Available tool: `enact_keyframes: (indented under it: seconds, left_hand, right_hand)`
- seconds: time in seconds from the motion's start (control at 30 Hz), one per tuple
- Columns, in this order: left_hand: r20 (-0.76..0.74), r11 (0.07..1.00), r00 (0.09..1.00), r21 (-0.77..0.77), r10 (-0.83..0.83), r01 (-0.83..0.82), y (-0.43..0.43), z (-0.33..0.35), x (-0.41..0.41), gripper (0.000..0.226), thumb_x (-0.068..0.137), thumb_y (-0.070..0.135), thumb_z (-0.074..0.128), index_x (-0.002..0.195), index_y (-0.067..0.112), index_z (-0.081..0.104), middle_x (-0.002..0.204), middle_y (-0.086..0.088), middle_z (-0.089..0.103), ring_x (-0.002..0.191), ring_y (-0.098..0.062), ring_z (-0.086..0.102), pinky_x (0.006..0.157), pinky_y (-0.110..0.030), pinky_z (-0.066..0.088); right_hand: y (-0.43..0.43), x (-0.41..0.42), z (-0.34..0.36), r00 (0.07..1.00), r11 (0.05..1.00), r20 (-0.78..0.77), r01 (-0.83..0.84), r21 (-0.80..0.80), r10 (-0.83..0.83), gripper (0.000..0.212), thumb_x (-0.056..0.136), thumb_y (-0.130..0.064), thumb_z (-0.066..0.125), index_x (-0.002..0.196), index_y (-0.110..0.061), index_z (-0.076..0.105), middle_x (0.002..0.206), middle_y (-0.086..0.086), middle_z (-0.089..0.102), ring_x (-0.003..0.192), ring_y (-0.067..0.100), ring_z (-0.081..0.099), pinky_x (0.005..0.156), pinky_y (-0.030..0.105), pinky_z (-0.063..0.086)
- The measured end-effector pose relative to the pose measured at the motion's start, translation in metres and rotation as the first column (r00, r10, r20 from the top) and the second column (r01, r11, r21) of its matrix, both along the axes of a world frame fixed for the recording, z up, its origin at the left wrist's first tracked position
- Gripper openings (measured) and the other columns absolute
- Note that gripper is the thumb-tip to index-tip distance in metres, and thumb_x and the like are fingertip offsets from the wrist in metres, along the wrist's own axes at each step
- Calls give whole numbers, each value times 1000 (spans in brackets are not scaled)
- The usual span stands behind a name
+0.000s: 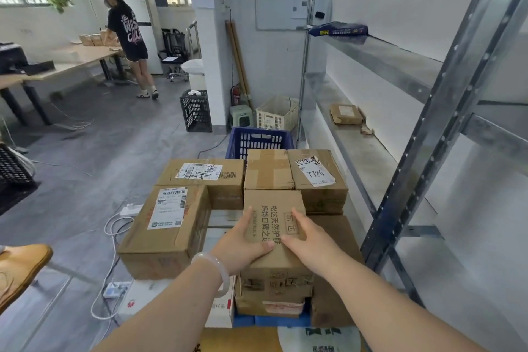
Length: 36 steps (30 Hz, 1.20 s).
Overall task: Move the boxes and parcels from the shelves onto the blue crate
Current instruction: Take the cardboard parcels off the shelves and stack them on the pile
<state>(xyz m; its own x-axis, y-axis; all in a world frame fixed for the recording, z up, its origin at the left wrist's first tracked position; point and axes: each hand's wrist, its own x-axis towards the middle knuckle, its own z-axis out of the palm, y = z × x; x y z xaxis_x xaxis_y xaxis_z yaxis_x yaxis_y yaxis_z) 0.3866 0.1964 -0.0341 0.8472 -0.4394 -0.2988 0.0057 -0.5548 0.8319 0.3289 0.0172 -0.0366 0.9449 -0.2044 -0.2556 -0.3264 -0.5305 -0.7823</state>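
A storeroom with a grey floor, with metal shelves (385, 63) running along the right wall. In front of the person, the blue crate (257, 138) is nearly buried under cartons.

The printed box (271, 207) sits on top of the near stack, just in front of two taped cartons. The left hand (243, 240) clasps its left edge, thumb on the lid and fingers down the side. The right hand (310, 240) lies flat on the lid near the right edge, fingers straight and pressing.

The step looks like seating this box. To do it well, press it down evenly, square it against the cartons behind, and check that it bears on the box beneath before letting go, since the stack under it looks narrow and uneven.

The box lies printed face up, with its long axis running away from the person toward the crate's far end. The lettering runs along that axis, so it reads sideways from here.

A blue parcel (338, 29) and a flat carton (345, 114) remain on the shelves.
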Motion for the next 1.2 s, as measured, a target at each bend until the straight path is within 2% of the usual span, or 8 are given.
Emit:
enact_keyframes:
  seconds: [0.17,0.53,0.67,0.73,0.8,0.9,1.0,1.2]
  left_hand:
    - [-44,1000,999,-13,-9,8,8,-10,14,98,85,35,73,154,37,4,135,12,47,119,-9,49,104,-25,40]
    - [-25,1000,999,-19,-24,23,8,-15,31,108,85,39,72,152,37,-12,127,16,48,119,-9,51,105,-30,43]
    - [-127,989,988,-112,85,-100,8,-20,34,95,90,51,59,151,41,-12,130,14,50,118,-15,55,103,-39,46]
    - [-256,960,948,-153,191,-235,10,-29,38,81,91,62,48,151,48,-5,137,9,52,124,-22,52,106,-50,43]
    - [-373,924,891,-174,259,-341,14,-38,40,77,84,75,45,149,55,8,138,10,52,131,-25,46,107,-54,40]
    - [-508,897,820,-184,263,-402,19,-57,39,98,54,96,50,141,51,40,129,11,62,124,-22,55,106,-51,42]
    - [-601,875,772,-242,205,-420,18,-58,30,83,61,87,51,124,35,63,114,4,72,113,-24,64,103,-49,47]
    - [-639,867,750,-264,171,-422,12,-62,28,67,78,81,42,120,34,65,110,2,74,109,-25,66,100,-49,49]
  right_hand:
    - [8,7,-8,1000,999,-21,10,41,-10,75,93,-41,59,154,-42,15,155,-4,27,134,13,37,108,29,35]
    - [10,22,-8,998,997,4,64,45,-64,73,94,-40,59,153,-43,17,154,-5,27,135,13,36,108,30,32]
    - [7,18,-10,989,982,48,134,131,-141,59,100,-49,44,153,-43,19,154,-8,31,134,10,35,103,28,30]
    - [2,18,-12,977,960,31,201,193,-211,55,101,-51,36,153,-43,20,154,-7,34,135,13,36,103,30,30]
    - [-4,20,-16,962,930,-30,269,249,-270,54,102,-54,30,153,-41,19,155,-5,34,140,19,33,110,37,27]
    - [-8,20,-23,937,892,-154,346,290,-313,57,101,-59,22,153,-37,20,157,-2,32,143,23,29,116,44,21]
    - [-9,19,-31,905,868,-280,398,297,-320,63,99,-63,21,154,-32,21,158,4,28,145,27,26,116,45,20]
    - [-16,26,-51,848,805,-423,479,349,-321,83,88,-78,29,151,-26,34,155,6,36,142,28,31,119,46,21]
